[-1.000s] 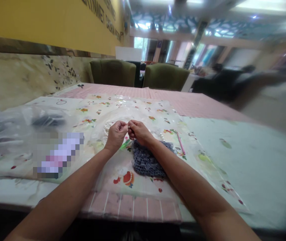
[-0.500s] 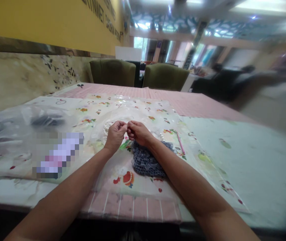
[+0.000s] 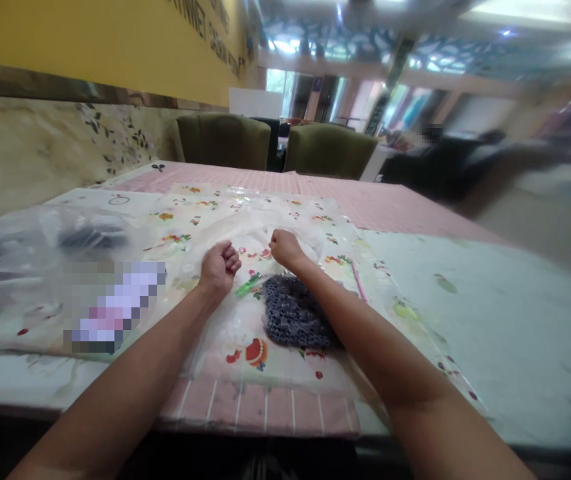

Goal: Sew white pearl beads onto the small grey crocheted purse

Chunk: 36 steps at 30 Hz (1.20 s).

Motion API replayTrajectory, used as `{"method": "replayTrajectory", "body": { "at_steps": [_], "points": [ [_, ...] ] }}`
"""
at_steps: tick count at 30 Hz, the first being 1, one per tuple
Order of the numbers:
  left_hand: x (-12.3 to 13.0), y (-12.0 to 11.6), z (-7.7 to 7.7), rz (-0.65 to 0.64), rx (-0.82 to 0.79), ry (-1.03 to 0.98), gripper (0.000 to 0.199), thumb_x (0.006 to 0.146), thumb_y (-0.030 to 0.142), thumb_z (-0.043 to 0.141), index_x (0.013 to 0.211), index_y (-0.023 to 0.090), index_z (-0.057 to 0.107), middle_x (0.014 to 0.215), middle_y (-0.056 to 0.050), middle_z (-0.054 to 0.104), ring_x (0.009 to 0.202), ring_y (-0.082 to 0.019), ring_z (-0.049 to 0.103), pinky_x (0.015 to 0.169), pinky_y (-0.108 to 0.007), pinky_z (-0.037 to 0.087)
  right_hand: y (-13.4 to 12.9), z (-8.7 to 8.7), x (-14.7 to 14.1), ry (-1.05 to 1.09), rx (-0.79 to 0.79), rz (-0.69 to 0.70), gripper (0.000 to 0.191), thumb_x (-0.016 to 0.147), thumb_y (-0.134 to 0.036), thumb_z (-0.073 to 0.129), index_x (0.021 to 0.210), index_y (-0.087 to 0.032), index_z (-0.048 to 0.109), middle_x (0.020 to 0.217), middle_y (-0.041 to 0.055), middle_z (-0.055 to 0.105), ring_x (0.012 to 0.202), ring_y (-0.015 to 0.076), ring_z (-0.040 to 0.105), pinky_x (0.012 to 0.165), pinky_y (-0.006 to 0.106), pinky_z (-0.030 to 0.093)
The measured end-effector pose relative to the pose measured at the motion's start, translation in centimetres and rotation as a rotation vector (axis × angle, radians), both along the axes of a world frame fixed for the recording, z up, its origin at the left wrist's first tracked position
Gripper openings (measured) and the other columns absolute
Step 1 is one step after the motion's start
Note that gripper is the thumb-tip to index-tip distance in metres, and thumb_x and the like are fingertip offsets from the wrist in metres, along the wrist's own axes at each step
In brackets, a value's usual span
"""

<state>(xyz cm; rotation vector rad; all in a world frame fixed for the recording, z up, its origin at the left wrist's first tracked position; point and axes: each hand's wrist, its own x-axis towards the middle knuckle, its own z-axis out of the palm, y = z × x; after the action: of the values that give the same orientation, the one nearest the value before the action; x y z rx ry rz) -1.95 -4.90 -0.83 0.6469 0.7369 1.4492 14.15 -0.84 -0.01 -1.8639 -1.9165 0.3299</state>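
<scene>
Both of my hands are raised over the flowered plastic sheet, side by side with a gap between them. My left hand (image 3: 219,268) is closed, its fingers curled in towards the palm. Closed as well, my right hand (image 3: 285,248) is turned with its knuckles away from me. Whatever either hand pinches is too small or hidden to make out. Beneath my right forearm lies a dark grey crocheted piece (image 3: 293,313), partly covered by the arm. A small bright green object (image 3: 248,285) rests between my left hand and the crochet. A thin pink stick (image 3: 358,280) lies right of it.
A clear plastic bag (image 3: 90,237) with dark contents sits at the left, beside a blurred-out pale object (image 3: 120,303). Small black scissors (image 3: 158,167) lie on the far pink cloth (image 3: 245,175). Two green chairs (image 3: 223,141) stand beyond the table.
My hands were pinched together in the middle; they have drawn apart, left hand leftward, right hand rightward and slightly up. White beads that showed beside both hands are no longer visible.
</scene>
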Motion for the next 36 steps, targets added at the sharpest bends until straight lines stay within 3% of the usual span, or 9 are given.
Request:
{"method": "replayTrajectory", "body": {
  "at_steps": [6,11,15,19,22,29,36],
  "points": [
    [-0.7,0.5,0.5,0.075,-0.057,-0.057,0.025,0.067,0.011,0.054,0.061,0.02,0.031,0.049,0.009,0.03,0.037,-0.002,0.021,0.037,-0.017,0.02,1.3,0.1,-1.2,-0.159,-0.125,0.036,0.019,0.074,-0.001,0.064,0.087,-0.013,0.069,0.098,0.0193,0.071,0.098,0.033,0.066,0.08,0.036,0.05],
    [-1.4,1.0,1.0,0.21,-0.05,-0.033,0.019,0.064,0.006,0.053,0.059,0.018,0.039,0.053,0.005,0.047,0.039,-0.002,0.029,0.038,-0.016,0.024,0.9,0.2,-2.9,-0.212,-0.101,0.172,0.022,0.083,-0.007,0.056,0.098,-0.015,0.07,0.11,0.0168,0.07,0.105,0.0291,0.063,0.084,0.034,0.048],
    [-1.4,1.2,1.3,0.271,-0.015,-0.011,0.027,0.058,0.0,0.058,0.059,0.018,0.038,0.048,0.009,0.037,0.04,-0.002,0.029,0.04,-0.016,0.025,0.7,-0.2,-4.7,-0.217,-0.089,0.308,0.019,0.087,-0.013,0.055,0.096,-0.02,0.07,0.111,0.0094,0.07,0.101,0.0228,0.062,0.079,0.027,0.046],
    [-1.7,1.3,1.6,0.309,-0.006,-0.014,0.03,0.057,-0.002,0.057,0.06,0.018,0.035,0.048,0.011,0.034,0.04,-0.002,0.029,0.04,-0.015,0.024,0.8,-0.5,-6.1,-0.214,-0.12,0.375,0.016,0.086,-0.017,0.058,0.095,-0.02,0.071,0.1,0.0069,0.072,0.085,0.0193,0.064,0.07,0.025,0.044],
    [-2.0,1.4,1.6,0.321,-0.023,-0.032,0.027,0.058,-0.001,0.052,0.06,0.018,0.034,0.048,0.01,0.034,0.04,-0.002,0.03,0.041,-0.015,0.025,0.7,-0.7,-6.6,-0.222,-0.139,0.394,0.017,0.084,-0.015,0.059,0.094,-0.019,0.072,0.096,0.0073,0.073,0.083,0.0198,0.065,0.068,0.025,0.044],
    [-2.4,1.5,1.6,0.287,-0.071,-0.078,0.02,0.058,0.003,0.048,0.063,0.019,0.037,0.048,0.007,0.04,0.039,-0.004,0.031,0.04,-0.016,0.028,0.0,-1.1,-6.8,-0.243,-0.125,0.424,0.018,0.081,-0.011,0.062,0.095,-0.017,0.072,0.111,0.0109,0.072,0.103,0.0229,0.063,0.082,0.025,0.045],
    [-2.3,1.3,1.5,0.255,-0.071,-0.09,0.021,0.059,0.005,0.05,0.062,0.019,0.036,0.048,0.007,0.04,0.039,-0.004,0.031,0.041,-0.016,0.028,-0.2,-1.3,-7.3,-0.154,-0.14,0.394,0.015,0.079,-0.008,0.062,0.087,-0.017,0.07,0.106,0.0111,0.072,0.102,0.0238,0.063,0.084,0.028,0.045]
  ]
}}
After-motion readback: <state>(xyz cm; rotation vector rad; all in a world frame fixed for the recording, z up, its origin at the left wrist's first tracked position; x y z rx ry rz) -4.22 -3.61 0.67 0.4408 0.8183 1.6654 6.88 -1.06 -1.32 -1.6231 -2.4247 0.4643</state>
